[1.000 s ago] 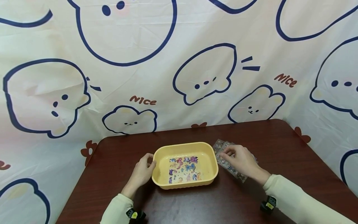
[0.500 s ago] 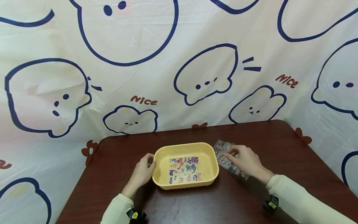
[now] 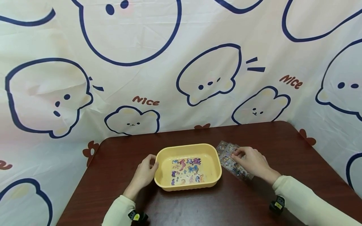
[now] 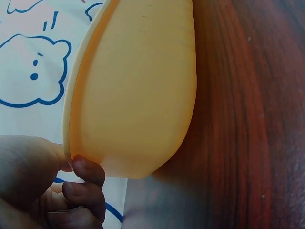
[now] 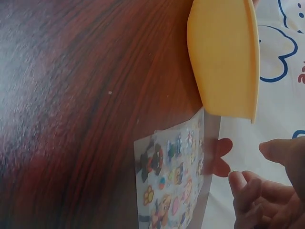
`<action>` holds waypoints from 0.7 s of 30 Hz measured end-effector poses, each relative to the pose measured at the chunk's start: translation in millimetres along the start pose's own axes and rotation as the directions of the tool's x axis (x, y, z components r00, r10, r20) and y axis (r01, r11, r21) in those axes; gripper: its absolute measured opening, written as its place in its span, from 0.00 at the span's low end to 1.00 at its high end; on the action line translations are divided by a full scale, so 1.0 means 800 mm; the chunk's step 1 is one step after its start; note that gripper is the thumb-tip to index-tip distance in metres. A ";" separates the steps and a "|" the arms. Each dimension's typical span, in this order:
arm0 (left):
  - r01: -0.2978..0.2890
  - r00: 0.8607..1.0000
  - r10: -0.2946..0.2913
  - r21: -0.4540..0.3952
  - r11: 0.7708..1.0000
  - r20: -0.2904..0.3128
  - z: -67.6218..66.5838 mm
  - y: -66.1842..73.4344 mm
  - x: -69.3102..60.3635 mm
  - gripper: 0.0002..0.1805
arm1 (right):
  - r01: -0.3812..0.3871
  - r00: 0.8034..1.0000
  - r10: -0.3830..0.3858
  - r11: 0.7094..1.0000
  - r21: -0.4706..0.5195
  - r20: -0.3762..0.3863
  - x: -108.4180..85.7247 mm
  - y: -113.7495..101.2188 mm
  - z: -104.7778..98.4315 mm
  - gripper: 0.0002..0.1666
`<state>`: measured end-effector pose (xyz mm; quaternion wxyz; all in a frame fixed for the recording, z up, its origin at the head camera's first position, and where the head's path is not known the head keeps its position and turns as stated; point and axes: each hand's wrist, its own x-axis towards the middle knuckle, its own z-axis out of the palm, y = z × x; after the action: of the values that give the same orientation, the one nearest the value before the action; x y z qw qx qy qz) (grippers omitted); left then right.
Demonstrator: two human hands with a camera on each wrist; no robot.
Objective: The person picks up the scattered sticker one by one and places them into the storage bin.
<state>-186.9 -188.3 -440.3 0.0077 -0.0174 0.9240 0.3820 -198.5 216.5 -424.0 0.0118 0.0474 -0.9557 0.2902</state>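
A yellow plastic basin (image 3: 183,152) stands on the table with a sheet of colourful pony stickers (image 3: 193,169) lying flat inside. My left hand (image 3: 144,172) pinches the rim at its left end, thumb and forefinger meeting there in the left wrist view. Just right of the basin lie overlapping clear sticker sheets (image 3: 229,158), one showing small cartoon figures and a paw print in the right wrist view. Over these sheets hovers my right hand (image 3: 251,161), its thumb and fingers apart with nothing between them. It hides part of the sheets.
The dark brown wooden table (image 3: 181,210) extends on all sides of the basin. Behind it and at both sides hangs a pale cloth (image 3: 169,78) with cartoon outlines. Black bands (image 3: 277,205) with small devices sit at both wrists.
My right hand has shifted slightly to the right, away from the basin, uncovering more of the sticker sheets. The left hand keeps its hold on the rim.
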 end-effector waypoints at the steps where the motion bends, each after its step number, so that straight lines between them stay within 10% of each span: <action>1: 0.001 1.000 -0.001 -0.001 1.000 -0.001 0.000 0.000 0.000 0.16 | -0.003 1.000 0.003 1.000 -0.004 0.003 0.001 0.001 0.000 0.15; 21: -0.002 1.000 0.002 -0.015 1.000 0.005 0.001 -0.001 0.000 0.15 | -0.041 0.997 0.049 0.992 -0.119 0.059 0.013 0.034 0.001 0.27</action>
<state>-186.8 -188.7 -441.4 0.0096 -0.0157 0.9211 0.3889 -211.8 237.5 -439.1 -0.0216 0.0340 -0.9720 0.2317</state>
